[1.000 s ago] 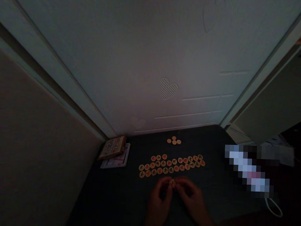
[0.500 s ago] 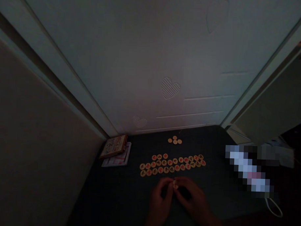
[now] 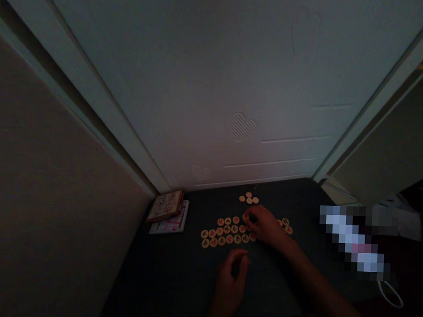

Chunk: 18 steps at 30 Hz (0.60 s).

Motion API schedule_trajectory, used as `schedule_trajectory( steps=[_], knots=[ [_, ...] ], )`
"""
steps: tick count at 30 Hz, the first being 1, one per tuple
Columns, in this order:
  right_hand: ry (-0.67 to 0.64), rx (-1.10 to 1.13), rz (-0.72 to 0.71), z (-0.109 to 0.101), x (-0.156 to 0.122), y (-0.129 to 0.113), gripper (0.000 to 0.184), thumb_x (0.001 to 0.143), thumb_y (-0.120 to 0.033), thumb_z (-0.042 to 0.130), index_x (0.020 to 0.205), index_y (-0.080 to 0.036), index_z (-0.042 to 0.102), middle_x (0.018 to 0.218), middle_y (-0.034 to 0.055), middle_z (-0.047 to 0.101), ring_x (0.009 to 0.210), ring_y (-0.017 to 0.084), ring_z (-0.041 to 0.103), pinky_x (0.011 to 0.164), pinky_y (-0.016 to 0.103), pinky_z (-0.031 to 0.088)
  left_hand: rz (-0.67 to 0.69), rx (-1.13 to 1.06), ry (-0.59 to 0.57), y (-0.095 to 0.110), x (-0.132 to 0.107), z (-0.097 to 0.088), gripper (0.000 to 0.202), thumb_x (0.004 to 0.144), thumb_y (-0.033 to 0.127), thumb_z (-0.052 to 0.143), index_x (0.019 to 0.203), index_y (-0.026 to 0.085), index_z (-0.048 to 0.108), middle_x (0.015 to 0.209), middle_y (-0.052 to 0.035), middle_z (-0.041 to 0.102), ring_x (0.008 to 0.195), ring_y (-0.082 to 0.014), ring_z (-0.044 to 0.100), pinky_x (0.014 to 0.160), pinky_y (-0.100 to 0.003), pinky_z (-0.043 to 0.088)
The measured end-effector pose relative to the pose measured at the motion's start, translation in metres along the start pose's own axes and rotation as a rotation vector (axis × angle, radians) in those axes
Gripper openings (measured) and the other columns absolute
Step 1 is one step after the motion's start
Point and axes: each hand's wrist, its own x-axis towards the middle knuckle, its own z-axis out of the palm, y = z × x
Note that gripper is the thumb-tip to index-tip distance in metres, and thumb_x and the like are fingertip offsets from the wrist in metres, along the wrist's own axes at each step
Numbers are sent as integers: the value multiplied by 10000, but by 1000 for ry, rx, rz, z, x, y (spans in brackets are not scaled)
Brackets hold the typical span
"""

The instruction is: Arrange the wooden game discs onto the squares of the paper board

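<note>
Round wooden xiangqi pieces point(image 3: 227, 230) lie in close rows on the dark tabletop, marked with red or black characters. Above them sits a small cluster of plain-faced discs point(image 3: 249, 198). My right hand point(image 3: 261, 222) reaches over the right part of the rows, covering several pieces, and a disc point(image 3: 246, 217) shows at its fingertips. Lower down, my left hand point(image 3: 230, 284) rests near the front of the rows with its fingers curled. Nothing shows in it, though its palm is hidden.
A dark table point(image 3: 159, 277) stands against a white door point(image 3: 213, 107) with heart shapes, between side walls. A boxed game point(image 3: 164, 206) lies on a pink-and-white booklet point(image 3: 170, 226) at back left. A pixelated object point(image 3: 354, 242) and a white cord point(image 3: 389, 294) lie at right.
My hands have parted from the disc they held together. My right hand has moved forward over the rows, and my left has dropped back toward me.
</note>
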Motion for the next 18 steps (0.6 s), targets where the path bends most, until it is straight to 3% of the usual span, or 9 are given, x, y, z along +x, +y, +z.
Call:
schedule_trajectory(
  steps=[8,18],
  knots=[
    [-66,-51,-1,8,16,10,68,900,-251,654,913,-222,715,933,40,740,908,199,668,837,293,489,-13,8,-11,1,-2,-1,323,977,489,544,1080,224,697,941,-77,770,892,-233,731,852,-352,564],
    [-82,-46,-36,13,19,11,92,905,-280,664,904,-222,736,922,46,751,919,210,669,851,301,484,-22,23,-20,-1,-2,1,303,980,465,540,1086,224,692,949,-61,763,904,-224,720,865,-347,551]
  ],
)
